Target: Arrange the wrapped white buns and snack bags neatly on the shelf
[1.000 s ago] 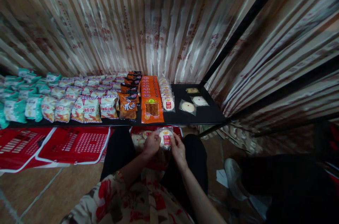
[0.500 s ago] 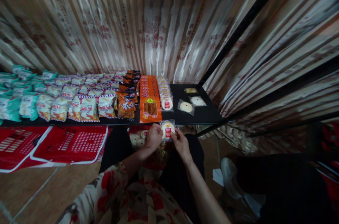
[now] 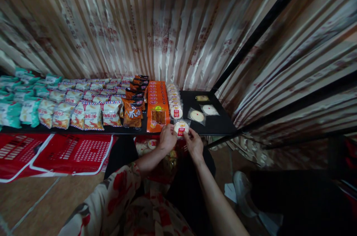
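Both my hands grip one round white cake in a clear wrapper with a red label, at the front edge of the black shelf. My left hand pinches its left edge, and my right hand has its right edge between thumb and fingers. Just behind it runs a row of matching wrapped cakes, overlapping toward the back. To their left lies a long orange snack packet. Two more wrapped white cakes, a nearer one and a farther one, lie flat on the right.
A small yellowish packet lies at the back right. Orange-brown bags, white bags and teal bags fill the left. Red baskets sit below. A black pole slants at the right; another person's shoe is on the floor.
Both hands have moved the wrapped cake forward and slightly right, from over my lap to the shelf's front edge, close to the row. The grip stays on both sides.
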The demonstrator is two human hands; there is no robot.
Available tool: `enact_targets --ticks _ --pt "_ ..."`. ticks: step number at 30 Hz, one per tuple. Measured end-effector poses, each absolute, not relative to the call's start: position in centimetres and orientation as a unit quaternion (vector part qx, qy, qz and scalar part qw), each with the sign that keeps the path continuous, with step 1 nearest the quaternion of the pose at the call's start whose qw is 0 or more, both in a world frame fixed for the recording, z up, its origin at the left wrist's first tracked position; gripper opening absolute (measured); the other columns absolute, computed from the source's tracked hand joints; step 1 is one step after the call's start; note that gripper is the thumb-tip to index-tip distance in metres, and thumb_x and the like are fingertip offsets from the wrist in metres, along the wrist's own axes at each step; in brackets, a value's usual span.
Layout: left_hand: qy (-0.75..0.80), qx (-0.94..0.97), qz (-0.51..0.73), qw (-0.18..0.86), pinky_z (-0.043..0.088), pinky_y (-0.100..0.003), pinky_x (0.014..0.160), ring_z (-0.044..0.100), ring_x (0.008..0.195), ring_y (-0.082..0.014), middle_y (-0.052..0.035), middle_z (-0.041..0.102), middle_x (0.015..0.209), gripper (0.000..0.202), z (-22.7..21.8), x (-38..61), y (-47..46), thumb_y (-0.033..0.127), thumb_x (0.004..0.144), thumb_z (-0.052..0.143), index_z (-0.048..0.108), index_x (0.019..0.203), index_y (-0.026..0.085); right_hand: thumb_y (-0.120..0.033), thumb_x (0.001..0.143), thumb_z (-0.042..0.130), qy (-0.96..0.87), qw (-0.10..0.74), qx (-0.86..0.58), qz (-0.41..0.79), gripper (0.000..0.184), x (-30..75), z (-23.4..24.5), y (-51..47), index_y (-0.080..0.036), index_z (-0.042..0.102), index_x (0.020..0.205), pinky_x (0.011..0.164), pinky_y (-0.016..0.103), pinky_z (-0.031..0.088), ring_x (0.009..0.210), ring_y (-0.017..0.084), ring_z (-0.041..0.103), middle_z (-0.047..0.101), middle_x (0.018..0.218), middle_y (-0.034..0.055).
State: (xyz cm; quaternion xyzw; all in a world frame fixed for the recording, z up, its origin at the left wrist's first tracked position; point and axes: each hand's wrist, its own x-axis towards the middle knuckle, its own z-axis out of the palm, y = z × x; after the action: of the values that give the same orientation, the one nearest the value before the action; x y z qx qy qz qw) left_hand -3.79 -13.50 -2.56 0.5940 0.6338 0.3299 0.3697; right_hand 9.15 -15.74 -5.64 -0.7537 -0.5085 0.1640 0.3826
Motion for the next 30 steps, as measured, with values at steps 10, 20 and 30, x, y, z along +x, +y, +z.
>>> enact_targets --ticks 10,20,30 --pt "0.639 0.615 0.279 0.368 0.045 -0.029 0.086 0.059 0.092 -0.0178 -0.0091 0.062 0.104 0.030 -1.5 -3.2 -11.6 0.010 0.079 0.052 0.061 0.106 0.016 -0.047 0.076 0.050 -0.512 0.374 -0.749 0.191 0.054 9.2 -5.5 -12.9 -0.012 0.061 0.115 0.070 0.031 0.045 0.065 0.016 0.055 0.064 0.094 0.0111" --pt "0.654 0.608 0.258 0.369 0.044 -0.029 0.088 0.058 0.099 -0.0201 -0.0109 0.062 0.110 0.032 -2.1 -2.6 -9.7 0.012 0.077 0.054 0.061 0.108 0.016 -0.038 0.076 0.054 -0.526 0.337 -0.762 0.170 0.050 9.1 -6.3 -11.3 -0.012 0.058 0.119 0.069 0.030 0.045 0.068 0.017 0.054 0.062 0.091 0.0102" --pt "0.665 0.592 0.259 0.375 0.043 -0.031 0.092 0.057 0.104 -0.0210 -0.0120 0.060 0.116 0.043 -2.7 -2.1 -8.4 0.012 0.077 0.053 0.054 0.119 0.015 -0.035 0.080 0.052 -0.534 0.299 -0.777 0.147 0.045 9.0 -6.1 -10.0 -0.015 0.057 0.120 0.070 0.029 0.044 0.073 0.018 0.057 0.061 0.093 0.0097"
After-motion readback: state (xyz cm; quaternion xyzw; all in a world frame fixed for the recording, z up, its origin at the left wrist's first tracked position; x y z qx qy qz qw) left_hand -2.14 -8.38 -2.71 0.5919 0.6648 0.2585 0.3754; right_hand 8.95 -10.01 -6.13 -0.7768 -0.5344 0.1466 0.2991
